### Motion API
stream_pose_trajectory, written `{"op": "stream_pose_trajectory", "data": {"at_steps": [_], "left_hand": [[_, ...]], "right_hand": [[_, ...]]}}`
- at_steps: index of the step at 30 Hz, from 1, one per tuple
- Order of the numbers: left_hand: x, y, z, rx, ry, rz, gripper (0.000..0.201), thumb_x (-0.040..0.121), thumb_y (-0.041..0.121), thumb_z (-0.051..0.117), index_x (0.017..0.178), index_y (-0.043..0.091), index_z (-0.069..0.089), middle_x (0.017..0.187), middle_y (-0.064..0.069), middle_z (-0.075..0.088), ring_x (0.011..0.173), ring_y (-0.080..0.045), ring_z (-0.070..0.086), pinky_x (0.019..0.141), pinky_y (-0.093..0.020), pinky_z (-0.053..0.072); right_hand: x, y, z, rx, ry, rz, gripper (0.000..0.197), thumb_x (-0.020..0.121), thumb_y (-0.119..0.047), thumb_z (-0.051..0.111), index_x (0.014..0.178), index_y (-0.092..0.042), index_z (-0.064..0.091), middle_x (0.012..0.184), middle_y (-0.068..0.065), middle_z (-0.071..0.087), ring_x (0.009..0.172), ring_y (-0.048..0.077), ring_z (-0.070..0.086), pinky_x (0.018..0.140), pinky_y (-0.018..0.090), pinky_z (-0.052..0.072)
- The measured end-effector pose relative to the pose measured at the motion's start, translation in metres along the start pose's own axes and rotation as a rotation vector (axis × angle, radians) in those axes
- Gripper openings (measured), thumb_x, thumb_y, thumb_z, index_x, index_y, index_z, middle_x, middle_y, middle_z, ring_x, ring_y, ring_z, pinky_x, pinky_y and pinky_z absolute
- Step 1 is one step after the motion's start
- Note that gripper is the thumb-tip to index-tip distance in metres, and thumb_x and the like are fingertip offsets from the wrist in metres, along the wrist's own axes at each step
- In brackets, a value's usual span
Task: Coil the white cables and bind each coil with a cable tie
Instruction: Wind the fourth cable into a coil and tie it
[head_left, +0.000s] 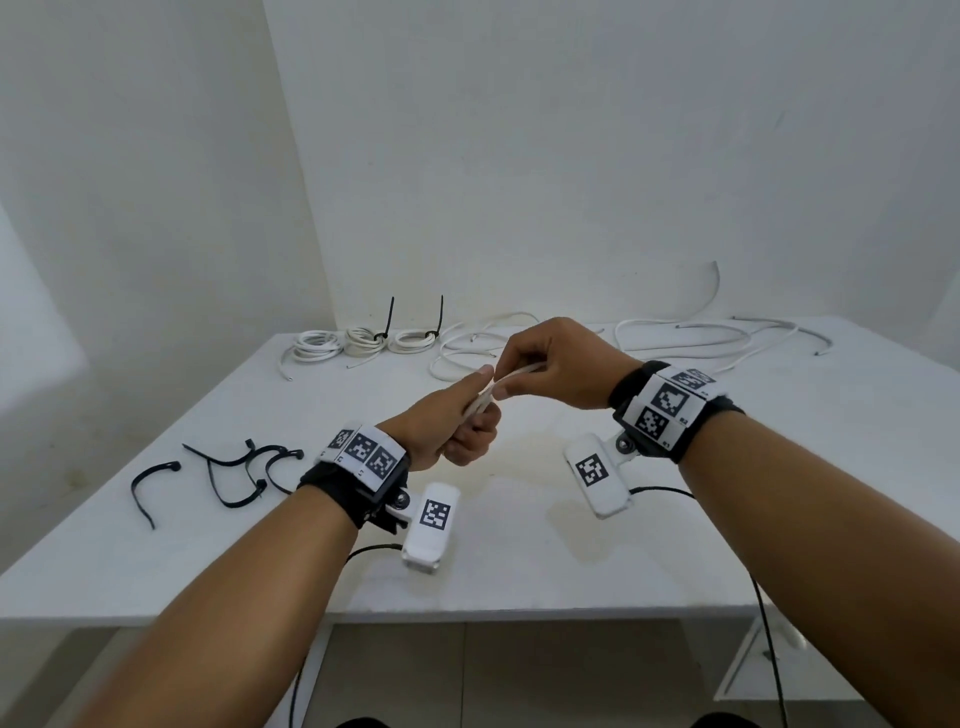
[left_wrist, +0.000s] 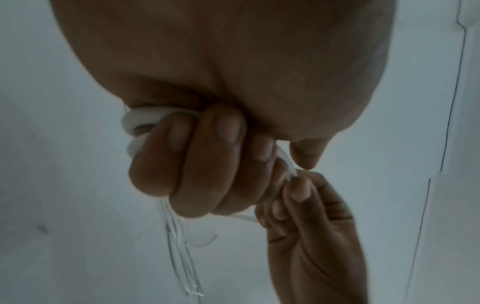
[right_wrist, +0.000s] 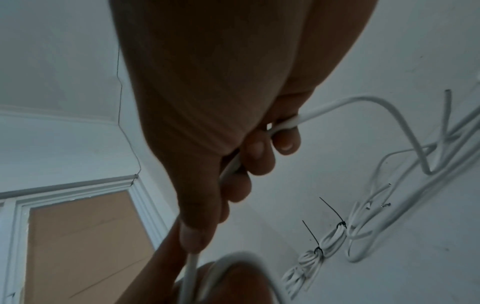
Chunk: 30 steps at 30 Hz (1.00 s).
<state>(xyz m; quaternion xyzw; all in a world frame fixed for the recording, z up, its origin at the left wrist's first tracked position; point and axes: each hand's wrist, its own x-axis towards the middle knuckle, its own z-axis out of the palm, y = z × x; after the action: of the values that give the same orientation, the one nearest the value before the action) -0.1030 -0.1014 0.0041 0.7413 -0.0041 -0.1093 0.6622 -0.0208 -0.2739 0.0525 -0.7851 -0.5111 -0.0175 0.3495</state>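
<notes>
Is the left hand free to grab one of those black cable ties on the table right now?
Probably not yet: the left hand grips the white cable with the right hand. The path to the cable ties looks unobstructed.

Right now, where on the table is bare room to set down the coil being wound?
Bare: the near middle of the table, between the loose black cable ties at left and the right edge. Crowded: the far edge, with three coils and uncoiled cables. Both hands hold the cable.

White cable (head_left: 480, 400) looped, held above table, black ties (head_left: 228, 467) loose
</notes>
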Motion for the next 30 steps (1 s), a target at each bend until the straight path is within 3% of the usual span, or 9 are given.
{"op": "stream_pose_trajectory", "data": {"at_steps": [2,7,12,17,22,24,26,28,30], "left_hand": [[-0.003,0.002,0.003,-0.067,-0.052,0.048,0.056,0.100,0.057,0.024,0.060,0.018,0.028,0.049,0.006,0.020,0.043,-0.008,0.015,0.040,-0.016,0.013],[-0.012,0.014,0.012,-0.133,-0.115,0.181,0.054,0.097,0.053,0.027,0.054,0.020,0.033,0.044,0.007,0.020,0.041,-0.007,0.015,0.041,-0.020,0.011],[-0.026,0.032,0.023,-0.151,-0.152,0.304,0.050,0.094,0.056,0.032,0.058,0.020,0.036,0.047,0.006,0.020,0.044,-0.007,0.015,0.044,-0.024,0.009],[-0.025,0.040,0.029,-0.158,-0.129,0.401,0.043,0.095,0.045,0.038,0.060,0.022,0.034,0.048,0.008,0.019,0.044,-0.005,0.016,0.045,-0.024,0.009],[-0.022,0.053,0.025,-0.443,-0.070,0.501,0.047,0.098,0.044,0.032,0.057,0.023,0.038,0.045,0.010,0.022,0.040,-0.009,0.015,0.046,-0.026,0.011],[-0.017,0.058,0.022,-0.546,0.041,0.541,0.050,0.102,0.045,0.031,0.058,0.021,0.036,0.045,0.010,0.026,0.040,-0.008,0.018,0.047,-0.026,0.012],[-0.010,0.062,0.018,-0.605,0.210,0.572,0.049,0.104,0.044,0.031,0.061,0.020,0.031,0.046,0.008,0.023,0.039,-0.009,0.018,0.048,-0.027,0.012],[-0.002,0.063,0.011,-0.618,0.386,0.596,0.047,0.105,0.043,0.032,0.064,0.020,0.029,0.048,0.007,0.022,0.040,-0.010,0.018,0.047,-0.026,0.013],[0.006,0.060,0.002,-0.487,0.548,0.608,0.047,0.105,0.040,0.033,0.064,0.019,0.030,0.048,0.006,0.023,0.040,-0.012,0.021,0.045,-0.025,0.018]], "right_hand": [[0.001,0.000,-0.007,0.058,0.031,0.004,0.014,0.077,-0.024,0.083,0.079,-0.013,0.075,0.073,0.006,0.071,0.063,0.017,0.058,0.062,0.027,0.046],[0.005,0.009,-0.014,0.164,0.123,0.007,0.024,0.078,-0.025,0.082,0.074,-0.004,0.072,0.060,0.013,0.057,0.054,0.011,0.040,0.052,0.020,0.033],[0.007,0.023,0.001,0.260,0.134,0.027,0.039,0.092,-0.041,0.063,0.056,-0.027,0.066,0.050,-0.006,0.039,0.052,0.016,0.031,0.052,0.024,0.028],[0.009,0.027,0.023,0.349,0.092,0.055,0.050,0.105,-0.028,0.044,0.059,-0.008,0.048,0.046,-0.014,0.041,0.048,0.008,0.033,0.053,0.022,0.031],[0.006,0.021,0.040,0.354,-0.027,0.101,0.058,0.099,-0.042,0.035,0.043,-0.031,0.048,0.049,-0.011,0.044,0.049,0.012,0.035,0.057,0.026,0.031],[0.002,0.014,0.041,0.248,-0.083,0.102,0.061,0.105,-0.042,0.029,0.054,-0.043,0.061,0.057,0.001,0.047,0.054,0.016,0.036,0.058,0.026,0.034],[0.000,0.013,0.045,0.142,-0.134,0.125,0.049,0.106,-0.048,0.026,0.085,-0.045,0.070,0.058,-0.003,0.048,0.051,0.011,0.038,0.059,0.024,0.037],[-0.003,0.013,0.052,0.028,-0.193,0.154,0.045,0.104,-0.053,0.028,0.112,-0.038,0.069,0.062,-0.009,0.053,0.052,0.003,0.046,0.061,0.021,0.040],[-0.007,0.015,0.058,-0.075,-0.224,0.141,0.045,0.102,-0.054,0.031,0.129,-0.036,0.062,0.081,-0.004,0.067,0.071,0.006,0.061,0.070,0.024,0.048]]}}
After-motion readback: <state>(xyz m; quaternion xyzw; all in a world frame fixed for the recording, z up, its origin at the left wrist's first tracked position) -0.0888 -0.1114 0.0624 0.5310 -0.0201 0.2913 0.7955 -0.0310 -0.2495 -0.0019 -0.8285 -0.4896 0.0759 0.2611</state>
